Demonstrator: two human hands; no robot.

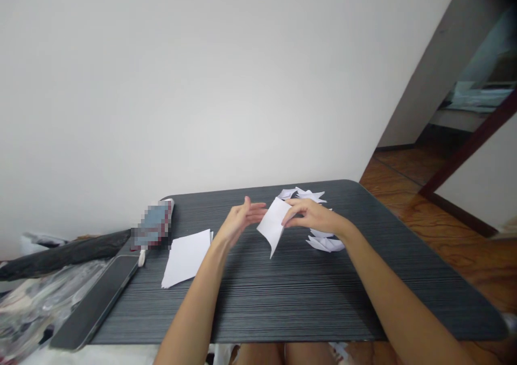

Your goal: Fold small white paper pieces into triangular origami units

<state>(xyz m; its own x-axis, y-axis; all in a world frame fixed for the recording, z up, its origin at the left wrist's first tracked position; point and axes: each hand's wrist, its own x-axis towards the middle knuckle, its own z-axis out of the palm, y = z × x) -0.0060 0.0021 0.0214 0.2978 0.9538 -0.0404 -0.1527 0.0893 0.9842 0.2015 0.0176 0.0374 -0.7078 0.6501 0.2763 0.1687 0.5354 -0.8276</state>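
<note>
A white sheet of paper, partly bent or folded, hangs above the table, pinched at its right side by my right hand. Just left of the paper is my left hand, fingers stretched toward it and spread, with nothing in them. Whether its fingertips touch the paper I cannot tell. Beyond and beside my right hand lie folded white paper pieces, partly hidden by that hand. A stack of white paper sheets rests left of my left forearm.
The dark, ribbed table stands against a white wall. On its left edge are a dark flat device and a blurred-out item. Plastic-wrapped goods lie left of the table. Wooden floor shows at right.
</note>
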